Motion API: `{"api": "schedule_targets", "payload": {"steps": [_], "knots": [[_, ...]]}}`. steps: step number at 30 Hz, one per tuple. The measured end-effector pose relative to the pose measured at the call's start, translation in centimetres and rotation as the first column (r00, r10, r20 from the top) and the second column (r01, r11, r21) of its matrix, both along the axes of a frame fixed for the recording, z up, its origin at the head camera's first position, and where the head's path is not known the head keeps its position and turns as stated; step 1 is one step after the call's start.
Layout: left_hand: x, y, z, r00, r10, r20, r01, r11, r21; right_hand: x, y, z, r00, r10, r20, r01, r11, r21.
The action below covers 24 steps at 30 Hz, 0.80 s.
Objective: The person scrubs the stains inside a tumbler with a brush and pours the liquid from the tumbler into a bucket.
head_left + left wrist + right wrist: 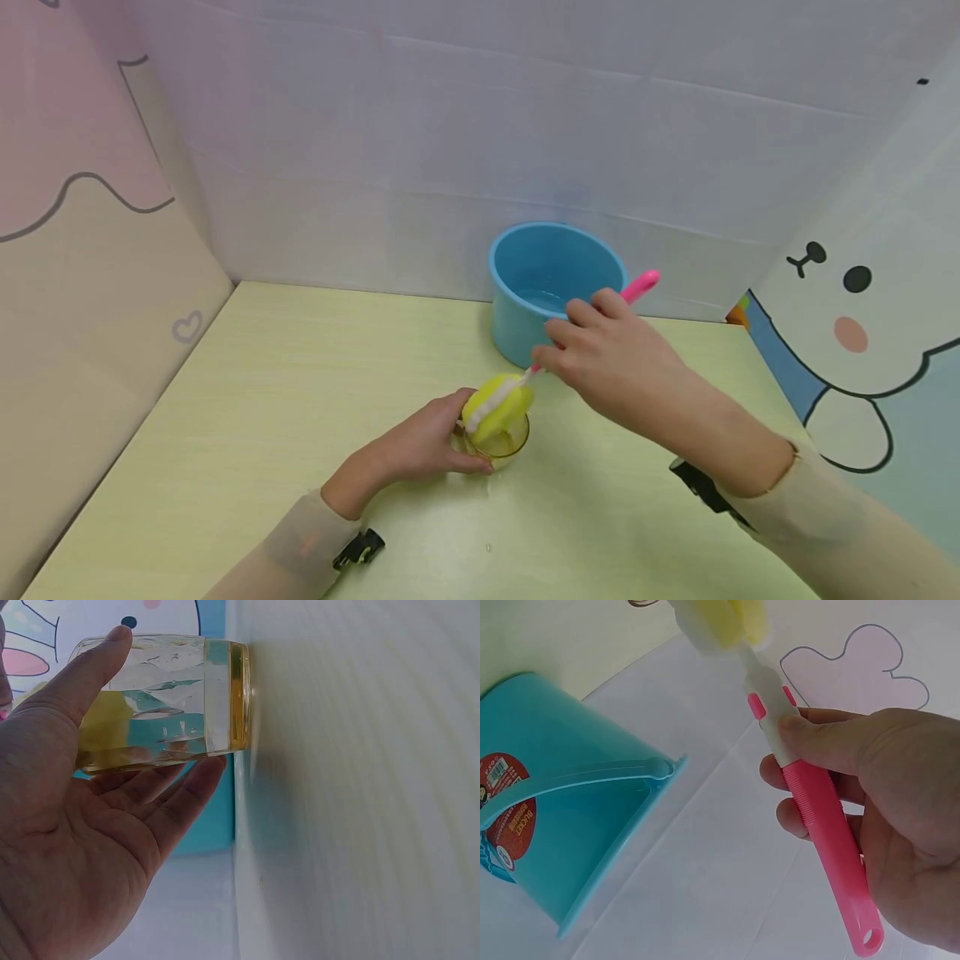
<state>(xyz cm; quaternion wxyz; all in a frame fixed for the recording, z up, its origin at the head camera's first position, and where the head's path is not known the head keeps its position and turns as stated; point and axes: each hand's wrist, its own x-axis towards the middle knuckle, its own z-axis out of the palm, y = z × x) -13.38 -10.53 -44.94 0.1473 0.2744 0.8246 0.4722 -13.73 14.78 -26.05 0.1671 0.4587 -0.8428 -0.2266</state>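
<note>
Just below the centre of the head view, the left hand [427, 437] holds a clear, amber-tinted glass [516, 448] between thumb and fingers, while the right hand [618, 367] grips a brush whose yellow and white sponge head [498, 408] is at the glass's mouth; how far it reaches inside is hard to tell. From there only bits of the pink handle [640, 287] show above and below the fist. The right wrist view lays it bare, running from the upper middle to the lower right, with a white neck, ribbed grip and a hole at its end. That view also gives the blue bucket [517, 333] an arched carrying handle and a red label reading "BUCKET"; the head view instead looks into its interior. Only the left wrist view shows the glass's faceted side and thick amber base, close against the tabletop [360, 787].
</note>
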Motion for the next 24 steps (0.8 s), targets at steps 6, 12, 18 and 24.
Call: {"api": "schedule_targets", "payload": {"steps": [6, 12, 18, 24], "knots": [[0.0, 0.0, 0.0, 1.0, -0.001, 0.0, 0.001, 1.0, -0.012, -0.2, 0.5, -0.1, 1.0, -0.002, -0.013, 0.002, 1.0, -0.017], [0.0, 0.1, -0.1, 1.0, 0.008, -0.008, -0.008, 0.999, -0.039, -0.4, 1.3, -0.2, 0.999, -0.032, 0.009, 0.032, 0.999, -0.012], [0.0, 0.2, -0.1, 1.0, 0.009, -0.017, -0.01, 0.998, -0.057, -0.4, 2.5, -0.2, 0.997, -0.063, 0.05, 0.064, 0.998, -0.015], [0.0, 0.2, -0.2, 1.0, 0.012, -0.023, -0.013, 0.998, -0.058, -0.3, 3.7, -0.3, 0.991, -0.094, 0.093, 0.099, 0.994, -0.05]]}}
